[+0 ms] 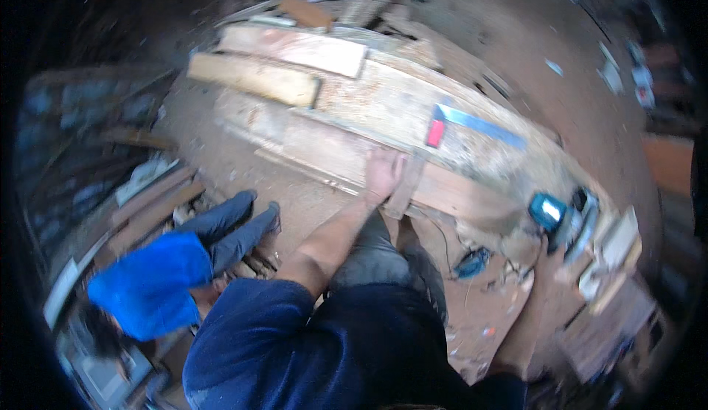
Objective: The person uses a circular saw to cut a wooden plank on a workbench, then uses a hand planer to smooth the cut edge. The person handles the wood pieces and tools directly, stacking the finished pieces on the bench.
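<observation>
My left hand [383, 173] lies over the near edge of a long reddish plank [461, 191], gripping a short wooden strip [408, 186] that crosses it. My right arm reaches out to the right, and my right hand [542, 246] is at a teal power tool [548, 212] on the bench's right end. Blur hides its fingers, so its grip cannot be made out. Beyond the plank rests a try square [479, 125] with a red handle and a metal blade.
The workbench [346, 100] bears a pale board [295, 47] and a thick timber [251, 78] at its far left. A person in a blue shirt [158, 281] is at the left. A teal object [472, 262] with a cord lies below the bench; scrap wood [616, 248] lies right.
</observation>
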Demonstrator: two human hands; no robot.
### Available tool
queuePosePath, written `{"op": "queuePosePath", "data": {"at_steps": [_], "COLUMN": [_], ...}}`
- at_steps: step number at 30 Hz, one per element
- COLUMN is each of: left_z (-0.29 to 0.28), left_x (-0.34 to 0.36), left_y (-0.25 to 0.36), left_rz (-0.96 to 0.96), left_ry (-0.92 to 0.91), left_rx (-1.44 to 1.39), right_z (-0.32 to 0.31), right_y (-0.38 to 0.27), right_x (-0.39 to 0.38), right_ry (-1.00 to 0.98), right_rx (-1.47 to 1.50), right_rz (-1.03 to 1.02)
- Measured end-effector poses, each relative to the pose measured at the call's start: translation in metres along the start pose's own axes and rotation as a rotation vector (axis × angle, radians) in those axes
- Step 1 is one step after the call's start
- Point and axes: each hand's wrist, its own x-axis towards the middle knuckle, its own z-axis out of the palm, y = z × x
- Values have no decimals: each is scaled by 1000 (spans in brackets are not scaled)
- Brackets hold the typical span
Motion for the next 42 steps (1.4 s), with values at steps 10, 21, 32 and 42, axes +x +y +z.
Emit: {"op": "queuePosePath", "data": {"at_steps": [10,21,32,42], "left_z": [-12,-12,-16,-8], "left_x": [-5,-10,-9,-22], "left_y": [4,7,10,6], "left_rz": [-85,-130,-131,-140], "left_ry": [-86,-16,8,-52], "left_rx": [-74,-144,-144,-70], "right_z": [12,16,-69,-191], "right_y": [-16,3,-39,-44], "right_x": [40,47,48,-118], "right_ry": [23,-4,33,130], "right_rx": [255,149,134,242], "right_rz": [-108,-37,-70,116]}}
